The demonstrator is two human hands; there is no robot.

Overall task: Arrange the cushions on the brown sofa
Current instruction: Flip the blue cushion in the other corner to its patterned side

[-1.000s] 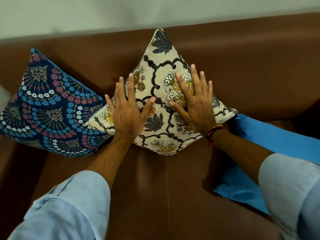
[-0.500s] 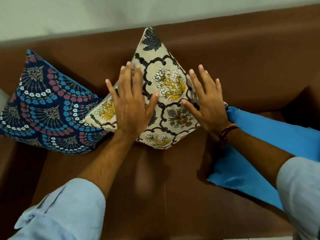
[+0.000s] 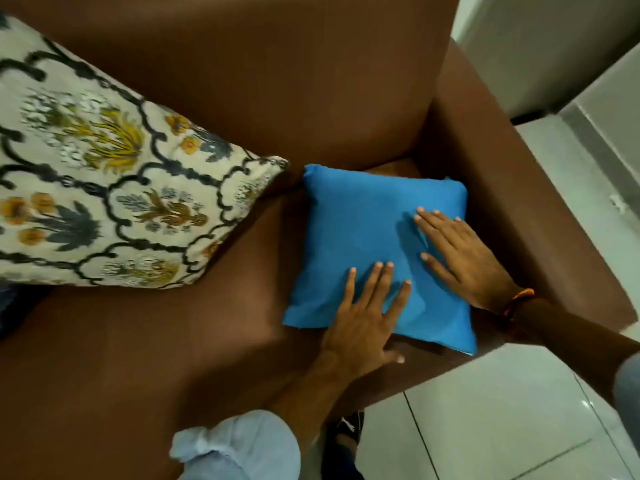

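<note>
A plain blue cushion lies flat on the seat of the brown sofa, close to the right armrest. My left hand rests flat on its near edge with fingers spread. My right hand lies flat on its right side, fingers apart, an orange band at the wrist. Neither hand grips the fabric. A cream cushion with a black and yellow floral print leans on one corner against the backrest at the left.
The sofa's right armrest runs beside the blue cushion. White floor tiles lie beyond the seat's front edge, where a dark shoe shows. A dark blue patterned cushion barely shows at the left edge.
Both hands left the cream floral cushion and moved right onto the blue cushion. My view swung right, so the dark blue patterned cushion is almost out of frame.
</note>
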